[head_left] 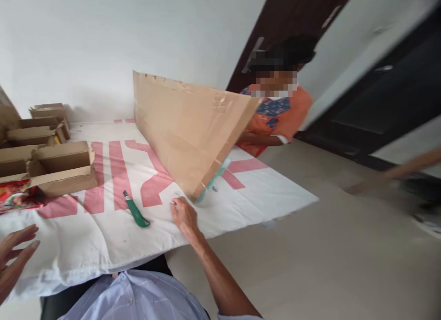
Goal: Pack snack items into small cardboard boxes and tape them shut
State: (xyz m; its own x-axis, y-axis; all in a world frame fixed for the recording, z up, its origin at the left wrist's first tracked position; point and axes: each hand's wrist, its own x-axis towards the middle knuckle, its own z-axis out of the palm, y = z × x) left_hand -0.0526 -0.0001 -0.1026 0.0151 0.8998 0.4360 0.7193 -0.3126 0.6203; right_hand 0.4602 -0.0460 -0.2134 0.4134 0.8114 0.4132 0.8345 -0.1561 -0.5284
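My left hand (15, 255) is held over the near left part of the cloth-covered table, thumb and fingers apart, with nothing in it. Further right, my right hand (186, 216) has its fingers curled in a pinch just above the cloth; whatever they hold, if anything, is too small to make out. Between the two hands lies a green utility knife (136, 210), nearer my right one. A large cardboard panel or box (193, 127) stands tilted beyond my right hand, its lower corner close to my fingers.
Divided cardboard boxes (65, 168) stand at the left, with a red packet (19, 196) in front. A white cloth (275, 196) with red print covers the table. Behind the panel, at the table's far right, is a person in an orange top (296, 111). Doors (372, 104) stand beyond.
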